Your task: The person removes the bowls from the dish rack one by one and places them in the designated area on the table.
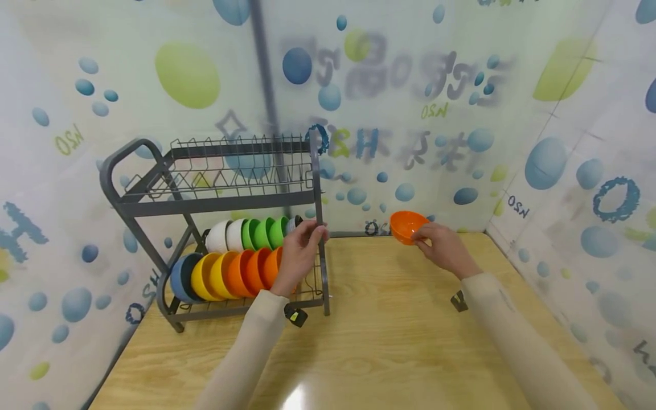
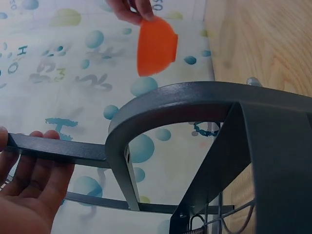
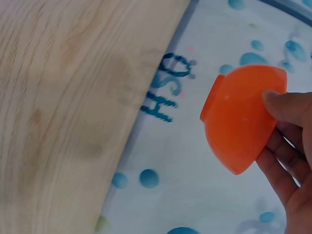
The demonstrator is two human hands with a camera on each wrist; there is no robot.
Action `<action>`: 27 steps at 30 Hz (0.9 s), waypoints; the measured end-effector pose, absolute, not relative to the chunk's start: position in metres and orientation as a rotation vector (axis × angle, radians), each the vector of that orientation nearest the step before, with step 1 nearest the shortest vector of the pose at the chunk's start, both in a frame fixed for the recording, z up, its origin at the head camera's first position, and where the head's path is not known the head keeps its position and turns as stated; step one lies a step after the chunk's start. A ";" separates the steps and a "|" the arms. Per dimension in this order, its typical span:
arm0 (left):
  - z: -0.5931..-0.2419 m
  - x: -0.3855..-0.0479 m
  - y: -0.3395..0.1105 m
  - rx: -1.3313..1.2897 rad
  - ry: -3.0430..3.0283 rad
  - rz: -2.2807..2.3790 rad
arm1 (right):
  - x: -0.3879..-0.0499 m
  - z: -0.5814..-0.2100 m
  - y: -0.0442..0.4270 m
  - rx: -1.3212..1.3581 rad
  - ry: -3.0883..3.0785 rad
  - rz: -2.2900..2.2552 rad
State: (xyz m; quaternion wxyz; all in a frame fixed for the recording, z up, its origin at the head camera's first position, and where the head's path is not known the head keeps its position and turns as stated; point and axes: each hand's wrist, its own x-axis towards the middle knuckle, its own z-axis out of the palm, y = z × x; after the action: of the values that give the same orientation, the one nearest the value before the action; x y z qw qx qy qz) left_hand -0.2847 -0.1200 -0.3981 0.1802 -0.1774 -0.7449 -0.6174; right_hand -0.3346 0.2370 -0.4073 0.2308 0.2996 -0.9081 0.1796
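My right hand [image 1: 445, 247] pinches an orange bowl [image 1: 402, 223] by its rim, holding it in the air above the back right of the table. In the right wrist view the thumb presses the outside of the bowl [image 3: 239, 117], with the other fingers behind the rim. My left hand [image 1: 301, 253] grips the right-hand upright of a grey two-tier dish rack [image 1: 220, 205]. The left wrist view shows its fingers [image 2: 56, 183] curled round the bar, the thumb mostly cut off at the edge. Several orange bowls [image 1: 238, 273] stand on the lower tier, partly behind the left hand.
Also on the lower tier are yellow bowls [image 1: 217, 273], a blue bowl [image 1: 180, 278], white bowls [image 1: 217, 236] and green bowls [image 1: 262, 232]. The upper tier is a wire basket [image 1: 241, 185]. A wooden table [image 1: 369, 341] carries the rack, with patterned walls [image 1: 359, 114] behind and beside it.
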 end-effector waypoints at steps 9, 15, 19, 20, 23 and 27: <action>-0.402 -0.286 -0.121 -0.483 -2.141 -1.720 | -0.355 -0.426 0.251 0.652 -2.692 0.519; -0.402 -0.287 -0.121 -0.478 -2.121 -1.697 | -0.364 -0.443 0.258 0.573 -2.777 0.496; -0.403 -0.287 -0.123 -0.474 -2.132 -1.684 | -0.368 -0.457 0.263 0.524 -2.800 0.477; -0.403 -0.287 -0.123 -0.476 -2.135 -1.685 | -0.368 -0.460 0.264 0.517 -2.801 0.472; -0.404 -0.287 -0.122 -0.489 -2.139 -1.685 | -0.367 -0.466 0.267 0.489 -2.815 0.468; -0.404 -0.288 -0.120 -0.496 -2.136 -1.683 | -0.364 -0.469 0.269 0.467 -2.838 0.492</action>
State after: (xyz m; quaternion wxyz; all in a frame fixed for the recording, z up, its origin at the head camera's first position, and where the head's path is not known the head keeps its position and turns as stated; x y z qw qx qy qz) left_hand -0.2878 -0.1204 -0.4045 0.1876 -0.1762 -0.7590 -0.5980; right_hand -0.3638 0.2694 -0.4691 0.1116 0.1589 -0.9666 0.1675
